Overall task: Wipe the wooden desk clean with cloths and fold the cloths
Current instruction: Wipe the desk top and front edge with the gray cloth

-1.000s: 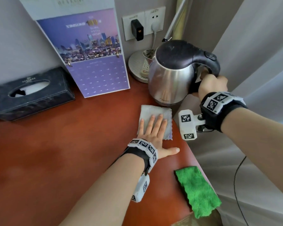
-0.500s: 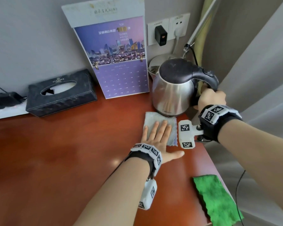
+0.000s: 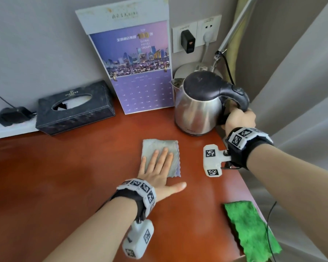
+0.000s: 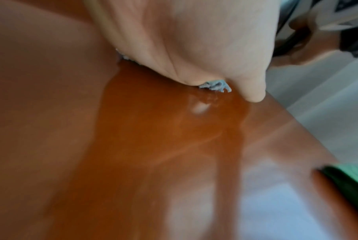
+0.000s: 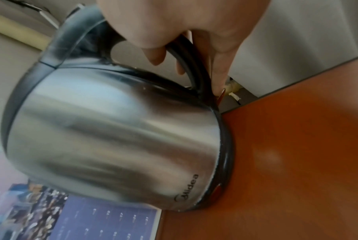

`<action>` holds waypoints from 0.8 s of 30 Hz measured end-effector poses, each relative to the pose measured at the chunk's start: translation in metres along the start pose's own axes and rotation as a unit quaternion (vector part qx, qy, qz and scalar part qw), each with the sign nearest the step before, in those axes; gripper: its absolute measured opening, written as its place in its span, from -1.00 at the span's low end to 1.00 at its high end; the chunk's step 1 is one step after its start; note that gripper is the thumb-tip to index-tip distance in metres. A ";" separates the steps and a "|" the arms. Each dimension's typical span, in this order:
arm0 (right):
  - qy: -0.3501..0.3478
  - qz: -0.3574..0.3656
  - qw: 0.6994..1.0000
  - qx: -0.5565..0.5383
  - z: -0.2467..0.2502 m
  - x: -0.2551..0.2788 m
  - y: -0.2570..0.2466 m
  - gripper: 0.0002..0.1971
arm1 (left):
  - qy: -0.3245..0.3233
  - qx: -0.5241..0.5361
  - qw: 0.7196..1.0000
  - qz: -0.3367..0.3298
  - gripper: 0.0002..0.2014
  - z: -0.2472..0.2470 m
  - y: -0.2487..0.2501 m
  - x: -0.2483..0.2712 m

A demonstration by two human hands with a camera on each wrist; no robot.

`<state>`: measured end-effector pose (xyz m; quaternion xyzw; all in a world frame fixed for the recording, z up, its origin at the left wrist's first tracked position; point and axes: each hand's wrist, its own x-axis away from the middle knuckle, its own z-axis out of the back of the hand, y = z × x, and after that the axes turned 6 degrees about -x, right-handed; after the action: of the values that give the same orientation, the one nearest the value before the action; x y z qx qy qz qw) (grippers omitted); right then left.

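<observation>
head, left hand: left hand [image 3: 158,168] flat, fingers straight and spread, palm pressing small pale grey-blue folded cloth [image 3: 166,148] onto reddish-brown wooden desk [image 3: 64,176]; thumb out to the side on bare wood.
head, right hand: right hand [image 3: 239,120] curled round black handle of stainless steel electric kettle [image 3: 199,108], lid on, contents hidden; kettle at desk's back right corner.
head, green cloth: fuzzy green cloth [image 3: 251,229] flat at desk's near right edge, apart from both hands.
head, containers: dark rectangular tissue box [image 3: 74,110] by the wall, white tissue showing in its oval slot; purple wall calendar [image 3: 138,72] stands between box and kettle.
left wrist: palm [image 4: 194,40] down on desk [image 4: 133,146], cloth fringe [image 4: 215,86] peeking from under it; green cloth [image 4: 350,181] at lower right, blurred.
right wrist: fingers [image 5: 155,56] wrapped round kettle [image 5: 112,138] handle; kettle base close to desk [image 5: 297,162], cannot tell if touching.
</observation>
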<state>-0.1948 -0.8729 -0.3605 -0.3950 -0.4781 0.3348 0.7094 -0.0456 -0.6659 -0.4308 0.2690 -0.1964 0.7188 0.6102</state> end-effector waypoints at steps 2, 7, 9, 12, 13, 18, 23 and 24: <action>-0.007 0.006 1.000 0.001 -0.001 -0.003 0.003 -0.48 | 0.006 0.021 0.999 0.031 0.03 0.012 0.001 -0.017; -0.019 0.045 0.999 0.007 -0.001 -0.006 0.015 -0.58 | 0.037 0.025 0.997 0.064 0.06 0.030 0.002 -0.044; -0.027 0.046 0.999 0.014 -0.004 -0.005 0.020 -0.65 | 0.042 0.023 0.997 0.061 0.07 0.024 0.006 -0.038; -0.042 0.039 0.998 0.016 -0.006 -0.002 0.021 -0.75 | 0.039 0.014 0.998 0.047 0.08 0.003 0.014 -0.015; -0.050 0.037 0.998 0.022 -0.005 -0.001 0.020 -0.74 | 0.032 0.010 0.999 0.040 0.09 -0.004 0.017 -0.005; -0.111 0.012 0.990 0.081 0.021 -0.001 0.019 -0.57 | 0.009 -0.015 0.999 0.032 0.12 -0.022 0.033 0.025; -0.182 -0.061 0.960 0.206 0.064 -0.009 0.041 -0.82 | 0.040 -0.049 0.998 0.001 0.13 -0.019 0.059 0.017; -0.196 -0.083 0.953 0.217 0.070 -0.011 0.047 -0.83 | 0.047 -0.058 0.997 -0.015 0.13 -0.016 0.065 0.011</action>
<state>-0.2689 -0.8434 -0.3905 -0.1170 -0.5550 0.4413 0.6954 -0.1134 -0.6591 -0.4334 0.2017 -0.2047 0.7090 0.6440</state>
